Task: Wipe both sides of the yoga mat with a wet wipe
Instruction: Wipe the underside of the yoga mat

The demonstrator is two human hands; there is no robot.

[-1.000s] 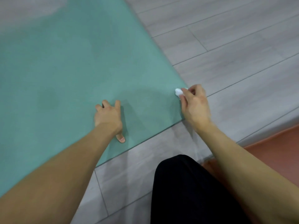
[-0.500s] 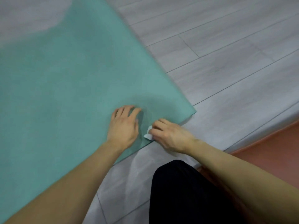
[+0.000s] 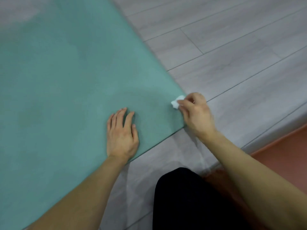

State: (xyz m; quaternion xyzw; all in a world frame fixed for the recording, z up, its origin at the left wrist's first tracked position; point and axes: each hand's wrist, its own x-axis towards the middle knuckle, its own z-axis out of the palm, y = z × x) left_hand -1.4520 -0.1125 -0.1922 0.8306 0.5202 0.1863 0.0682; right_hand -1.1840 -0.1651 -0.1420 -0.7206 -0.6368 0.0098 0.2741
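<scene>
— Mat first: where does it lie?

— Teal yoga mat [image 3: 63, 83] spreads flat over the left and centre of the grey plank floor [image 3: 232, 52]; its long axis runs from the near right corner away toward the upper left, out of view; the right edge slants up-left, the short near edge slants down-left.

— And the hands?

— Left hand [image 3: 122, 135] rests palm down on the mat just inside the near edge, fingers spread and pointing away, gripping nothing; right hand [image 3: 196, 113] sits at the mat's right corner, fingers pinched shut on a crumpled white wet wipe [image 3: 177, 102] that touches the mat beside its right edge.

— Anything nearer?

— A black-clad knee [image 3: 191, 200] at bottom centre; a reddish surface [image 3: 285, 155] at far right.
</scene>
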